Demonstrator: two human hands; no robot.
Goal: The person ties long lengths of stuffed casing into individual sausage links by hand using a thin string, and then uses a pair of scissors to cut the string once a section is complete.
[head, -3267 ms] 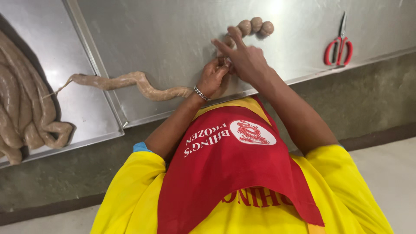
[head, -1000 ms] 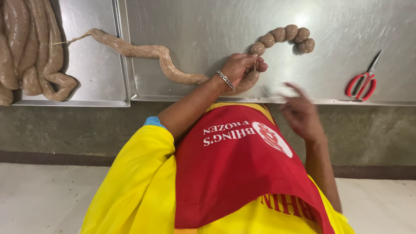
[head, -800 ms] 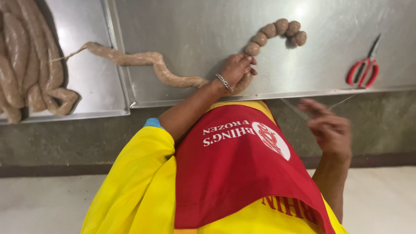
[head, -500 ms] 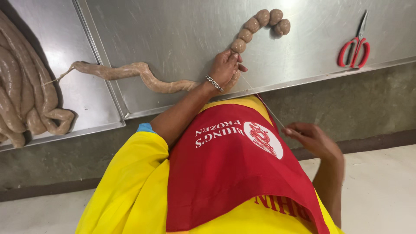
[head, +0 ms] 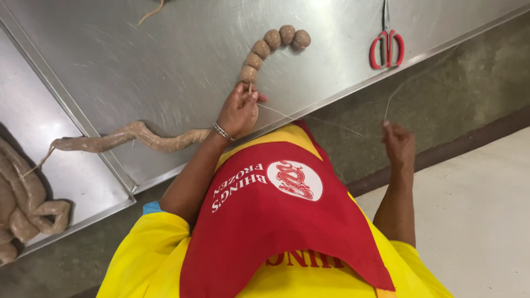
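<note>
Here left hand (head: 238, 109) pinches sausage (head: 165, 140); right hand (head: 398, 146) pulls string (head: 326, 122).
</note>
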